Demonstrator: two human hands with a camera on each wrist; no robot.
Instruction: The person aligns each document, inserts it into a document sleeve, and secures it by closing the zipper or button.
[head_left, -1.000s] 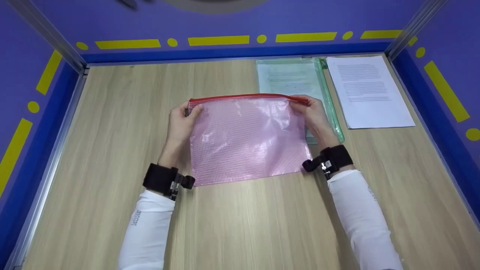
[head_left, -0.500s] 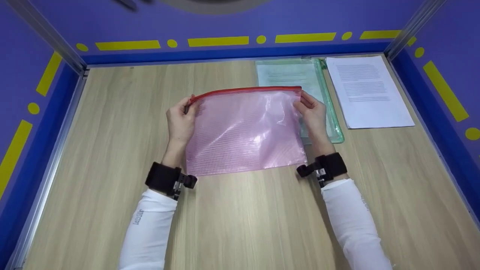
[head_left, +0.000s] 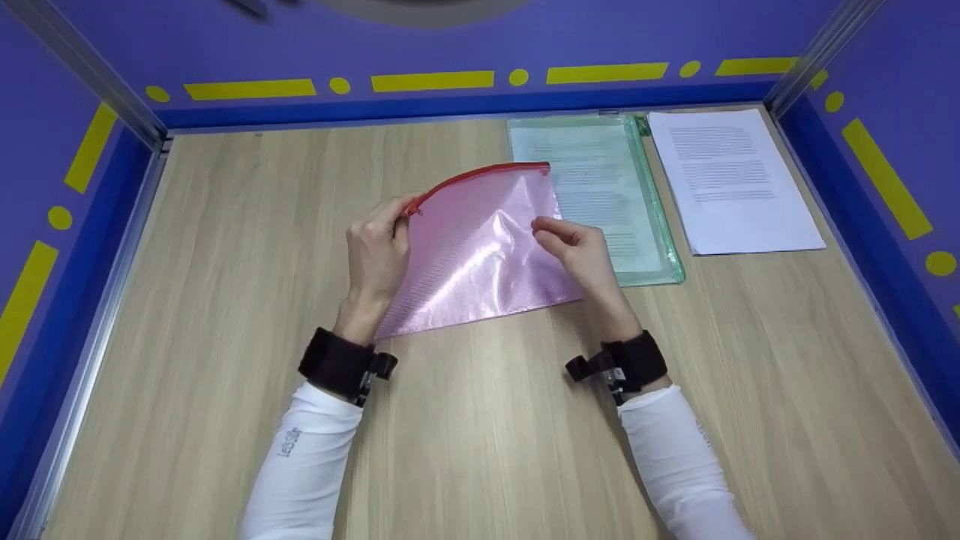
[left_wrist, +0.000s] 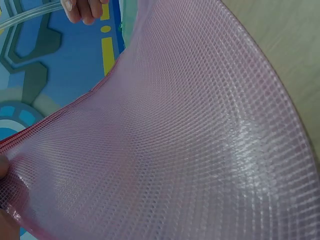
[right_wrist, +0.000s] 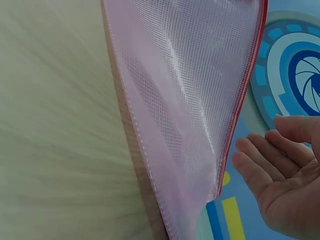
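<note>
- The pink translucent mesh zip pouch with a red zipper strip (head_left: 480, 247) is lifted off the light wood-grain counter (head_left: 480, 450), tilted over its middle, nearer the far edge than the near one; its lower edge looks close to the surface
- The left hand (head_left: 377, 255) has its grip closed on the pouch's left end, fingers curled round the zipper corner; the left wrist view shows the mesh bowed into a curve
- The right hand (head_left: 577, 251) is near the pouch's right side; the right wrist view shows its fingers loosely bent, the palm bare and apart from the mesh, so it holds nothing
- Step in hand, as I judge it: handling the pouch at its zipper end, one hand steadying; the next move calls for the right hand to find the zipper pull, which I cannot make out
- Toward the far right corner lie a green clear plastic document pouch with a printed sheet inside (head_left: 600, 202) and, just beside it, a white printed paper sheet (head_left: 731, 184)
</note>
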